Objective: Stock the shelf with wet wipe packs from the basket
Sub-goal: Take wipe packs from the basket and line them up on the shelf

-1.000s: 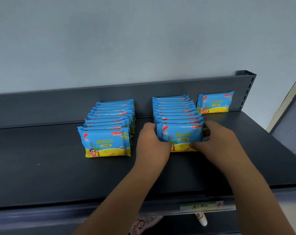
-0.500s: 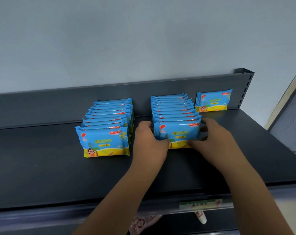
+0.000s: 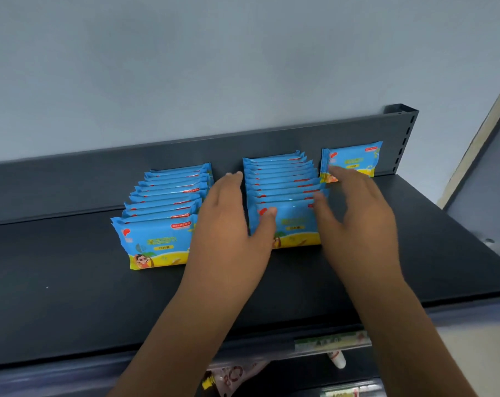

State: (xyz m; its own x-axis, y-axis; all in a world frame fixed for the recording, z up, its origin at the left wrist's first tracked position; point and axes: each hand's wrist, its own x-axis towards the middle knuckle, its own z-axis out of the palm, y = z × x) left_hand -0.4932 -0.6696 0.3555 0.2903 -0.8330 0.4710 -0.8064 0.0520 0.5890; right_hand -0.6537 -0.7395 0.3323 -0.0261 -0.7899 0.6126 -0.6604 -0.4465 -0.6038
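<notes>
The front pack (image 3: pixel 157 242) of the left row bears a yellow tag reading "10片装"; its larger characters and red badge are too blurred to read, like the shelf-edge label (image 3: pixel 331 340).

Straight fingers of the left hand (image 3: pixel 231 224) and right hand (image 3: pixel 357 222) flank the middle row (image 3: pixel 280 179) of upright wet wipe packs on a dark shelf (image 3: pixel 71 282), both thumbs touching the front pack (image 3: pixel 291 224). A left row (image 3: pixel 168 196) stands beside it, and a lone pack (image 3: pixel 354 160) stands at the back right.
</notes>
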